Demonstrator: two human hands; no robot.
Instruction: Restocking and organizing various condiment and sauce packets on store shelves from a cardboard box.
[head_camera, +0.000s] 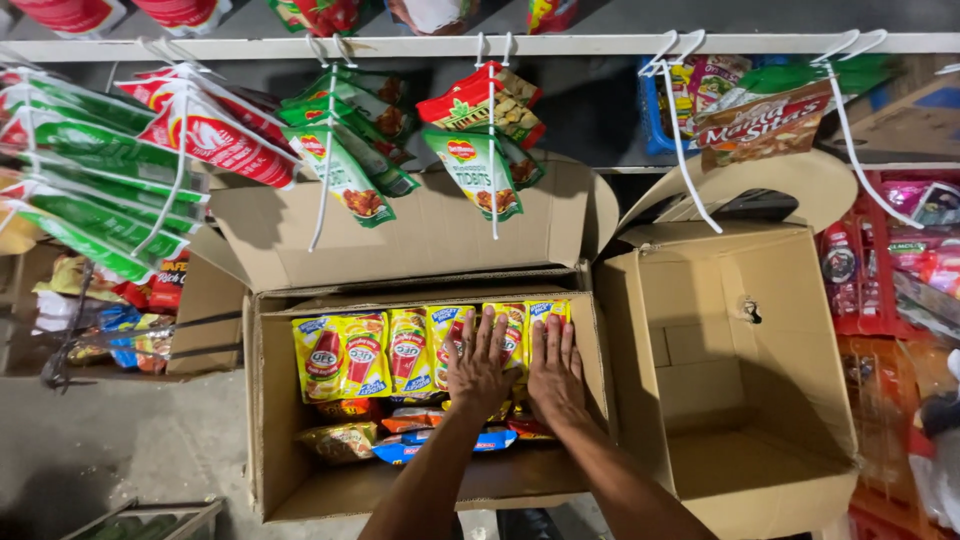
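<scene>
Single head view, looking steeply down from close above open cardboard box (275, 400), facing shelf hooks.

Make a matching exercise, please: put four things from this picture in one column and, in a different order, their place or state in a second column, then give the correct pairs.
Things:
1. yellow sauce pouches
2. right-side cardboard box
3. green pouches
4. both hands: left hand, right hand

Places or states:
A. hanging on white hooks under the shelf
B. open, nothing visible inside
C. standing in a row in the left box
D. lying flat on the pouches, palms down

Pairs: 1-C, 2-B, 3-A, 4-D
</scene>
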